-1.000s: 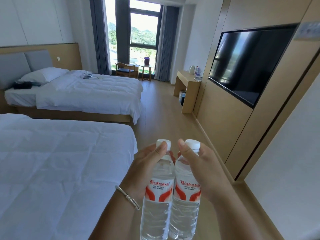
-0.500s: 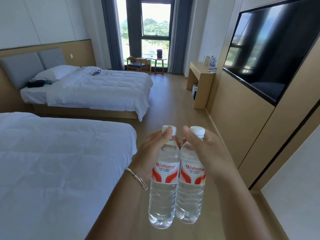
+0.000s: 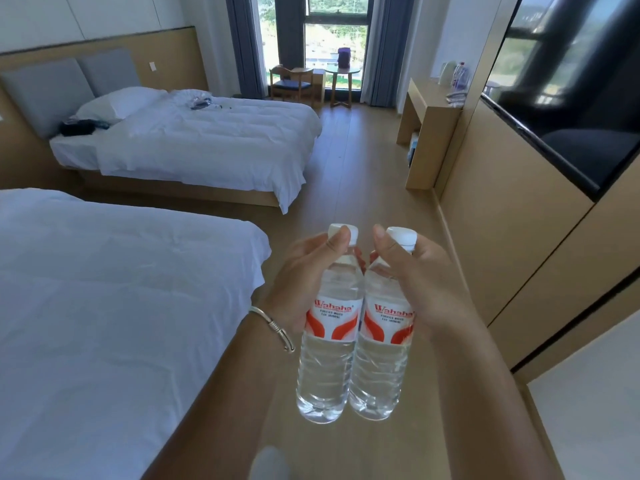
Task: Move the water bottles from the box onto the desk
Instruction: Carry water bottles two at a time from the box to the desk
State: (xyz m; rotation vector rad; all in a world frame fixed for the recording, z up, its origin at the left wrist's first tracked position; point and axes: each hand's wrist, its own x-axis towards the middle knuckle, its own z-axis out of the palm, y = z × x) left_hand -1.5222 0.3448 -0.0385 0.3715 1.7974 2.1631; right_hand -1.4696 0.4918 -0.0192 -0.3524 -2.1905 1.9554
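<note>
the left hand (image 3: 298,271) and right hand (image 3: 422,282) each grip one water bottle (image 3: 329,327) (image 3: 384,334) by the neck, carried upright mid-room (box unseen), the desk (image 3: 431,109) well ahead, nothing placed yet.

Fingers of the left hand (image 3: 304,271) and right hand (image 3: 426,278) hidden behind two water bottles (image 3: 329,341), small label print unreadable, television (image 3: 568,98) cut by right edge, desk (image 3: 433,109) items too small to tell, blurred pale shape (image 3: 270,462) at bottom edge
</note>
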